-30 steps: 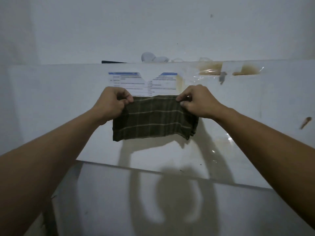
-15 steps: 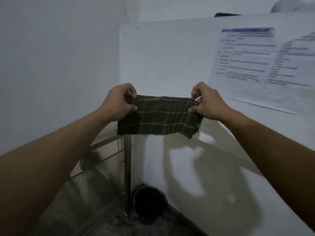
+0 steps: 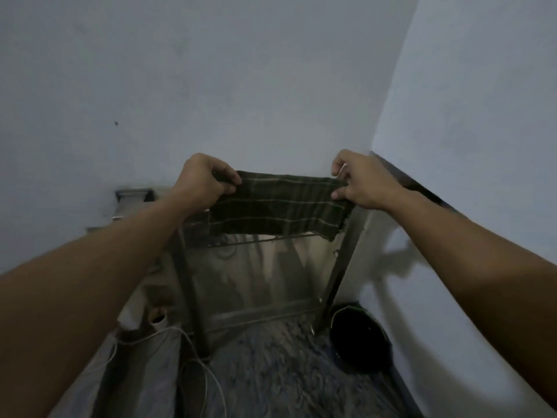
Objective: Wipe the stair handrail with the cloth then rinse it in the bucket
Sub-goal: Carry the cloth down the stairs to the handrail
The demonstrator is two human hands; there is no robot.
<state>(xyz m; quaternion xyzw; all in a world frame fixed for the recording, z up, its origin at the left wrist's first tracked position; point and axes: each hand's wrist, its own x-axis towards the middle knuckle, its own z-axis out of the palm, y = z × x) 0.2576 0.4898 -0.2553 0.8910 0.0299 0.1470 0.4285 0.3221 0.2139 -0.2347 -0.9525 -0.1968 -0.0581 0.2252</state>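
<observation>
Both hands raised at arm's length: left hand pinching the upper left corner of a dark green checked cloth with pale stripes, right hand pinching the upper right corner between thumb and fingers. Cloth stretched flat between them, hanging free, frayed along the lower right edge, held in the air at the middle of the view. Bare forearms reaching in from 7 and 4 o'clock.

Directly behind and below the cloth, a dim metal stair railing frame with a glassy panel, its two dark posts slanting down to the floor. At 5 o'clock from the cloth, well below it, a round black bucket standing on the floor just beside the right-hand post and against the pale wall; contents too dark to make out. At 7 o'clock, thin white cords looping across a mottled dark grey floor. Plain pale blue-grey walls meeting in a corner at 1 o'clock.
</observation>
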